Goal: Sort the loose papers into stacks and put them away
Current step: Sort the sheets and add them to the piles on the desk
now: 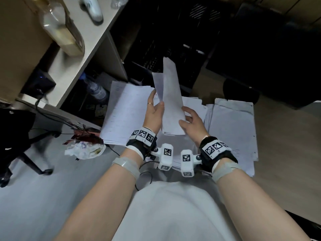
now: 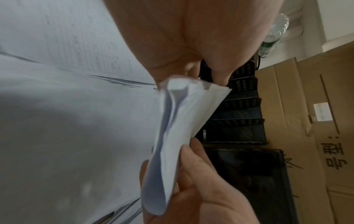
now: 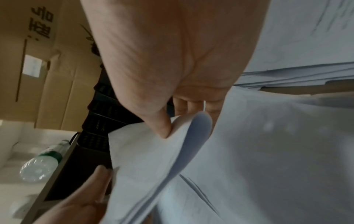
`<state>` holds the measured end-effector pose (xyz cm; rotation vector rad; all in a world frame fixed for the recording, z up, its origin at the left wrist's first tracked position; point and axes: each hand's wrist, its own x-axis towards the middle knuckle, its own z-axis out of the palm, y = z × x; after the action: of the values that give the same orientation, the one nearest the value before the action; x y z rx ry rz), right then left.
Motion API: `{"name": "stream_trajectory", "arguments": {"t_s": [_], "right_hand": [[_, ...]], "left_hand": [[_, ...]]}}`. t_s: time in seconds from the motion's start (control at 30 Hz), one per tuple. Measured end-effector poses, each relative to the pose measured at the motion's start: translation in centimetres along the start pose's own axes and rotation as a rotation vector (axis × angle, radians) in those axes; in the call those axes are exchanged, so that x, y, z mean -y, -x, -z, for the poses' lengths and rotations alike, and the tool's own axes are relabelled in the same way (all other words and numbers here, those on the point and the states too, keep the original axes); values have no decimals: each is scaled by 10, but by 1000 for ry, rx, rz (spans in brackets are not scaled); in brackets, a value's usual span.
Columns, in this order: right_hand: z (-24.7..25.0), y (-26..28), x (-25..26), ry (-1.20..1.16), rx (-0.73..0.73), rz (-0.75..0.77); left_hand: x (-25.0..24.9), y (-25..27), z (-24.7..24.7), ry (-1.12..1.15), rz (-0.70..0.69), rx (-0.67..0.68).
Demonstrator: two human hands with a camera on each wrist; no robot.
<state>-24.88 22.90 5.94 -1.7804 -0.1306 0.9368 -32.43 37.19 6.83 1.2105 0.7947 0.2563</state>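
Observation:
A curled bundle of white papers [image 1: 171, 101] stands on edge between my two hands above the floor. My left hand [image 1: 157, 101] grips its left side, thumb on the front and fingers behind. My right hand [image 1: 185, 117] pinches its right edge. In the left wrist view the bundle [image 2: 172, 136] bends between both hands. In the right wrist view my thumb [image 3: 161, 125] presses into the sheets [image 3: 149, 159]. A left stack [image 1: 121, 112], a right stack [image 1: 231, 129] and a partly hidden middle pile [image 1: 192, 103] lie flat on the floor.
Black mesh file trays [image 1: 173, 49] stand behind the stacks, with cardboard boxes [image 2: 306, 106] beside them. A desk [image 1: 83, 49] is at the left, a plastic bottle [image 1: 97, 89] under it. Crumpled trash [image 1: 85, 148] and a chair base [image 1: 26, 153] lie left of the stacks.

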Motion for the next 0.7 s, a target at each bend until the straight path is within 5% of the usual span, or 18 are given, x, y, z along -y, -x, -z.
{"name": "stream_trajectory", "arguments": {"t_s": [0.3,0.7], "right_hand": [[0,10,-13,-54,3,-62],[14,7,-13,31,17,13]], "left_hand": [[9,0,-4,-271,152,39],[-2,1,-10,-161,213,162]]}}
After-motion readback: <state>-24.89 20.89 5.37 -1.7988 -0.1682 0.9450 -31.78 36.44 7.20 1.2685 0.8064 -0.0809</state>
